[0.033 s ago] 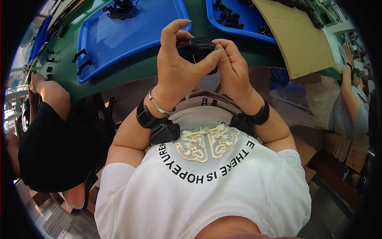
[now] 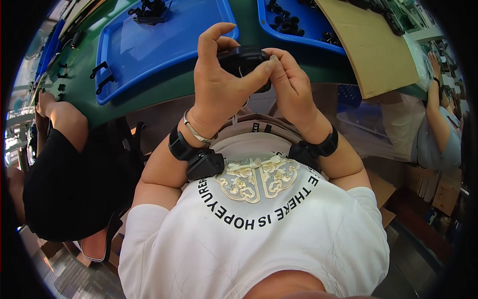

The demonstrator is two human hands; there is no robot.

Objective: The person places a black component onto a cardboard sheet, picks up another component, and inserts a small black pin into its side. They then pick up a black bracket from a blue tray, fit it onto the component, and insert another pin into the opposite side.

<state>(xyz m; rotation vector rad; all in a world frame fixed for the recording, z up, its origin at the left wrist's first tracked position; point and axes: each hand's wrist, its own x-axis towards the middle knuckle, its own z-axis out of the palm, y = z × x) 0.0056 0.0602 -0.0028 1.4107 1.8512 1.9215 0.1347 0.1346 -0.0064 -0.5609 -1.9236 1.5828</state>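
A black rounded device (image 2: 242,60) is held up between my two hands, over the near edge of the table. My left hand (image 2: 217,82) grips it with the thumb along the near side; the index finger curves above it, clear of its surface. At its right end the fingertips and thumb of my right hand (image 2: 291,82) are pinched against it. A thin pale cord hangs from the device near my left palm. Its far side and underside are hidden.
A blue tray (image 2: 107,50) with black parts (image 2: 152,11) stands ahead on the green table (image 2: 154,94). A black bracket (image 2: 103,77) rests at its left rim. Another blue tray (image 2: 303,40) holds small black parts, with cardboard (image 2: 371,50) beside it. People work at both sides.
My left hand and the device have shifted very slightly to the left. The hold of both hands stays the same.
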